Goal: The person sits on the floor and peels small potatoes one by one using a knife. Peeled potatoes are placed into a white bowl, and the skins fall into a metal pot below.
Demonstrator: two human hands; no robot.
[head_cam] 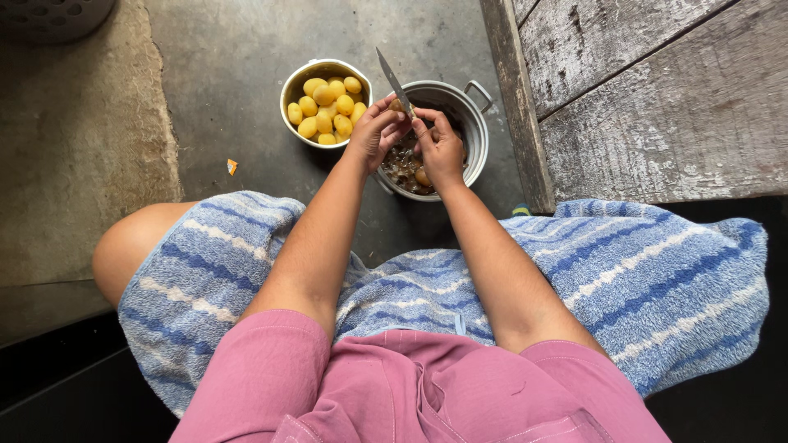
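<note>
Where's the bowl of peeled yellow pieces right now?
In the head view, the bowl sits on the concrete floor, upper centre, just left of the metal pot and the left hand.

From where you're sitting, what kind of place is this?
Probably a home's outdoor or semi-outdoor work spot, low to the ground: a bare concrete floor, weathered wooden planks, and two metal pots on the floor, a bowl of peeled yellow potatoes and a pot of peelings.
</note>
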